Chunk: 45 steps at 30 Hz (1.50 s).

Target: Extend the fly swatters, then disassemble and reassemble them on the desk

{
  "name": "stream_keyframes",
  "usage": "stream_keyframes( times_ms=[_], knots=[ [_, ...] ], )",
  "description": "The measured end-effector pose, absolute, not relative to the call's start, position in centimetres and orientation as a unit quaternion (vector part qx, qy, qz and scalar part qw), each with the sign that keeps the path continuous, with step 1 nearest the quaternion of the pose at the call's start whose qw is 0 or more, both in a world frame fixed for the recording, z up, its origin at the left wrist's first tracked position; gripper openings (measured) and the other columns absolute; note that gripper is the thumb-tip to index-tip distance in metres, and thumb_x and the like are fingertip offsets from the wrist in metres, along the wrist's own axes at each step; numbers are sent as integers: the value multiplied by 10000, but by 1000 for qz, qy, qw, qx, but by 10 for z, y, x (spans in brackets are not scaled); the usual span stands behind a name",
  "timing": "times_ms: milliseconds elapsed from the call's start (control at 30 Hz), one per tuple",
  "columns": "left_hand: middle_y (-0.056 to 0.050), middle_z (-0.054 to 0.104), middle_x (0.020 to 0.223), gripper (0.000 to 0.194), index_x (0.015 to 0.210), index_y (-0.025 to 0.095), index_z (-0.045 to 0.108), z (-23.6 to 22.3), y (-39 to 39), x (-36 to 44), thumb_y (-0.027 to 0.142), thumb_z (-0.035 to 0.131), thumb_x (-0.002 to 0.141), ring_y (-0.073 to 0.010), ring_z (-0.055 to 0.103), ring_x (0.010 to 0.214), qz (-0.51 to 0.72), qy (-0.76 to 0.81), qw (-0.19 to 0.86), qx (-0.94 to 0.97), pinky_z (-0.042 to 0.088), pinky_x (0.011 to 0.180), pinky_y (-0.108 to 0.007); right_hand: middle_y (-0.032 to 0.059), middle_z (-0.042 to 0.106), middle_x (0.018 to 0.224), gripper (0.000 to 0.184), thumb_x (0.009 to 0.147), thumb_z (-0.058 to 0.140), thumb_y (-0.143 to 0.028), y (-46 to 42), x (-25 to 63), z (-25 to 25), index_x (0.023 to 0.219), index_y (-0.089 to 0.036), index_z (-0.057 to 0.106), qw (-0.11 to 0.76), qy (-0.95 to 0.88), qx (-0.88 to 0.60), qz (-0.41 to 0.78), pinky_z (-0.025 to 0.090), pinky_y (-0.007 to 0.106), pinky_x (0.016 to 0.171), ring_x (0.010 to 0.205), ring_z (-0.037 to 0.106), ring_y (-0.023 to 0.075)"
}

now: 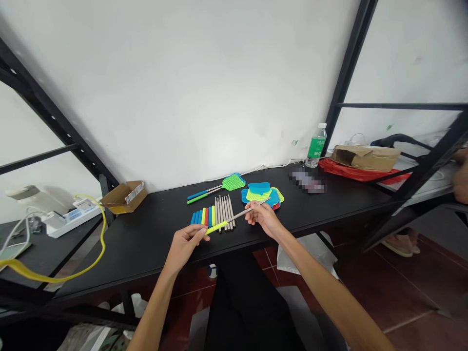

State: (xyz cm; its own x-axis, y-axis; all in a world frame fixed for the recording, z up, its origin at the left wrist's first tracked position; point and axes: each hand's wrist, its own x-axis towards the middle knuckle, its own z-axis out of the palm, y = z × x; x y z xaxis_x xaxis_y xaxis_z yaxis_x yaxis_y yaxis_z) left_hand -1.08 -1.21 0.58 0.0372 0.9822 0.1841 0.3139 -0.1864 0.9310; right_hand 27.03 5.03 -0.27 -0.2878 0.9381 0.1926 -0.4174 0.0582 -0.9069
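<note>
Black steel shelving (54,109) stands before a white wall (183,83), with a long black counter (153,243) running along it. Toward the right end of the counter are a plastic water bottle (316,146), a red bag (351,170) and a cardboard package (365,157); toward the left end lies an opened cardboard box (124,197). (A blurred patch near the bottle can't be made out at all.)

Mid-counter, a finished fly swatter (233,182) lies beside a heap of mesh swatter heads (261,195) in blue, green and red. Nearer the person are a row of bare metal rods (224,212) and a row of coloured grips (203,217).

Just above those rows, a swatter handle (236,216) with a yellow grip is held across the body. The fingers of the left hand (186,246) are curled around the yellow end, while the fingers of the right hand (263,219) pinch the metal shaft near its tip. It's a sound hold: with a hand at each end, the shaft stays steady and clear of the rows.
</note>
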Motion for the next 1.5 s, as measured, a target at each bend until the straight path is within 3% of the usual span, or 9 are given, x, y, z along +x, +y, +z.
stream_keyframes(
  times_ms=[733, 867, 967, 1100, 1500],
  knots=[
    [-108, 767, 817, 350, 985, 167, 739, 10, -15, -10, 458, 726, 790, -256, 700, 792, 446, 512, 377, 629, 468, 620, -289, 78, 725, 806, 418, 900, 575, -543, 49, 270, -2, 982, -177, 760, 465, -614, -250, 586, 396, 230, 504, 591, 594, 129],
    [-97, 760, 791, 322, 958, 169, 754, 10, -14, -11, 444, 727, 793, -215, 666, 719, 461, 506, 382, 621, 455, 602, -274, 70, 720, 798, 390, 890, 605, -517, 50, 268, -3, 1004, -177, 758, 466, -621, -249, 579, 395, 226, 502, 597, 589, 126],
    [-73, 735, 722, 309, 940, 160, 761, 6, -12, -13, 436, 711, 810, -148, 553, 581, 496, 509, 375, 595, 426, 575, -264, 47, 706, 755, 347, 845, 678, -486, 52, 268, -4, 1017, -191, 741, 516, -550, -265, 601, 392, 220, 487, 566, 582, 115],
    [-59, 703, 702, 301, 941, 147, 752, 2, -8, -17, 413, 718, 805, -114, 472, 555, 558, 498, 387, 539, 400, 559, -250, 44, 701, 812, 298, 804, 735, -437, 55, 270, -7, 965, -187, 742, 578, -464, -269, 615, 396, 212, 485, 575, 579, 99],
    [-59, 697, 731, 297, 919, 151, 756, -2, -6, -20, 397, 764, 754, -104, 471, 553, 590, 481, 393, 516, 386, 540, -246, 63, 716, 778, 296, 834, 697, -455, 54, 268, -11, 901, -174, 759, 533, -572, -297, 548, 419, 232, 506, 603, 587, 123]
  ],
)
